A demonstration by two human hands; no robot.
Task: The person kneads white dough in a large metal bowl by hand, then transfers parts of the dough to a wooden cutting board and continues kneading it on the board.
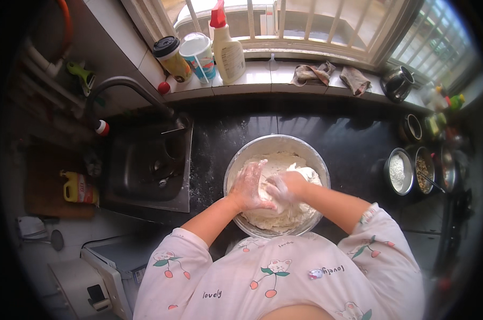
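Note:
A large metal bowl (230,170) stands on the black countertop right in front of me, with pale, floury dough (279,220) inside. Over the bowl's left part is my left hand (247,188), dusted with flour, its fingers and thumb spread and the palm facing the dough. My right hand (287,187) is in the bowl at the dough. Its fingers look curled but are blurred, so a grip on the dough cannot be made out. Loose white flour (305,172) shows just beyond the right wrist.
Left of the bowl is a metal sink (145,160) with a curved faucet (125,82). At right stand a bowl of white powder (397,174) and a bowl of chopped filling (422,170). A spray bottle (229,52), cups and cloths (313,74) line the windowsill.

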